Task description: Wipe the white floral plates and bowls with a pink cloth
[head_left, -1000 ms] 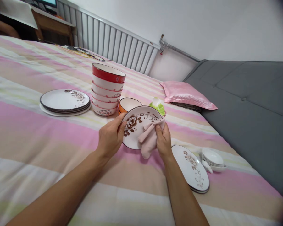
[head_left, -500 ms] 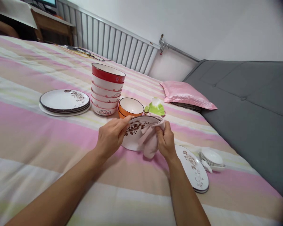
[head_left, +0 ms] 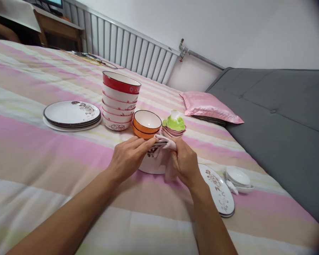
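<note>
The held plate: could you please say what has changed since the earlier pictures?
The plate has tipped, its top edge lower; the left hand and right hand, with the cloth, have come closer together. Nothing was let go; the bowl stack stayed put.

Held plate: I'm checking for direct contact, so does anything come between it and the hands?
The pink cloth does, folded over the rim between the right hand and the plate. Nothing visible separates the left hand from it.

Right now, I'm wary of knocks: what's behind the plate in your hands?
Two orange bowls and a green dish on pink dishes show beyond the plate; whatever it covers is hidden.
</note>
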Tool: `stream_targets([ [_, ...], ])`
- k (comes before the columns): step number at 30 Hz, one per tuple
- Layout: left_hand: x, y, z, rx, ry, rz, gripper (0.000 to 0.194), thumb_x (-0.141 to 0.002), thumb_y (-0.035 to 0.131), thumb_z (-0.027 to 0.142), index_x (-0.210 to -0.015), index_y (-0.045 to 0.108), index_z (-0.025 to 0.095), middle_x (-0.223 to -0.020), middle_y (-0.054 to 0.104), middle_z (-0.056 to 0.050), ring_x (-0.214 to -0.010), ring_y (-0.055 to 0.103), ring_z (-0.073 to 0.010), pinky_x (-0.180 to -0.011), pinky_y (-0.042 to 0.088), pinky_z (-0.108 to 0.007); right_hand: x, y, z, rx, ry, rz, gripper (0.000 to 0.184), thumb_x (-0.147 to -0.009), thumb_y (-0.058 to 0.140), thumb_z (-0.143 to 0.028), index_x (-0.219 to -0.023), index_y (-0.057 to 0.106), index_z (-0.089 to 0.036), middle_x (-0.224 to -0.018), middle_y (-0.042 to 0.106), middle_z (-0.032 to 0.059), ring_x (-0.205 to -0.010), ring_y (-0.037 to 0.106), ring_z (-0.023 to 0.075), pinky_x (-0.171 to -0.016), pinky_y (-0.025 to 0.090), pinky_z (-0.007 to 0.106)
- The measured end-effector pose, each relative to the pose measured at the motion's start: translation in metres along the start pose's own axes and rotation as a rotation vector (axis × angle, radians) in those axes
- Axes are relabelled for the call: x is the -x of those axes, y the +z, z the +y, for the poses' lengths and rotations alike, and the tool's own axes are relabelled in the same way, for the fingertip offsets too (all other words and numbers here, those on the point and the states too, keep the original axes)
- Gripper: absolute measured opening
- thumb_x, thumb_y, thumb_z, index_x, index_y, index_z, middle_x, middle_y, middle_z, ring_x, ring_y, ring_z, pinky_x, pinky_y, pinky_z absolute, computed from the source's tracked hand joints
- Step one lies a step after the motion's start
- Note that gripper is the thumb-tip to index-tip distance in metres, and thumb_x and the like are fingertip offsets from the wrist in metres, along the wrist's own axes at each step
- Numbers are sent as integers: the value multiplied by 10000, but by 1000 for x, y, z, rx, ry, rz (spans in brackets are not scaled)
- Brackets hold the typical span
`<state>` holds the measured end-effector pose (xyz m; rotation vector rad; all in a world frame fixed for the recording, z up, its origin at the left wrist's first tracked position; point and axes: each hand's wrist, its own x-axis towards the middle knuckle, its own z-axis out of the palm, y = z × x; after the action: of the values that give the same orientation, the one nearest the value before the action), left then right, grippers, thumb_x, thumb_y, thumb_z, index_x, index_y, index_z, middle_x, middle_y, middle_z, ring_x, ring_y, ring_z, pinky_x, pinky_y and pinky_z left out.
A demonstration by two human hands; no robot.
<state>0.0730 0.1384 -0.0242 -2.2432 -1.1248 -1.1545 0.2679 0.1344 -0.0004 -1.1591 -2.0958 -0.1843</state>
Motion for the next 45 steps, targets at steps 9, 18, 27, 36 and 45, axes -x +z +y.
stream_targets([
  [9,0,-1,6,64,27,-45,258,-929,377,181,-1042,603,232,-656,603,13,-633,512,-129,-555,331,-245,-2,-7,-19,234,-126,-31,229,-867,385,-146,-980,583,-156,-800,615,67,-737,519,214,-638,375,306],
  [18,1,1,7,443,-327,-235,321,-807,556,280,-1115,483,227,-863,661,1,-724,617,-151,-619,437,-248,-2,-9,-13,92,-11,-123,243,-858,400,-151,-1042,558,-168,-931,613,70,-865,534,220,-735,401,316],
  [27,5,7,1,396,-546,-514,161,-729,562,289,-874,551,221,-818,669,-23,-738,619,-200,-579,391,-267,-2,-10,-5,-5,98,-120,194,-876,405,-178,-1006,547,-190,-957,607,60,-883,540,209,-735,412,314],
  [36,7,12,-4,351,-589,-776,184,-765,534,304,-820,682,210,-776,705,-49,-701,628,-206,-571,377,-260,-2,-11,-3,-11,96,-110,197,-877,408,-183,-1017,546,-197,-958,609,54,-891,544,209,-744,419,321],
  [45,1,4,-1,113,-471,-601,194,-824,483,293,-863,663,232,-834,717,-40,-750,632,-218,-575,332,-271,-3,-14,-9,34,-18,-40,218,-879,400,-148,-1026,560,-164,-946,618,78,-883,545,218,-756,423,330],
])
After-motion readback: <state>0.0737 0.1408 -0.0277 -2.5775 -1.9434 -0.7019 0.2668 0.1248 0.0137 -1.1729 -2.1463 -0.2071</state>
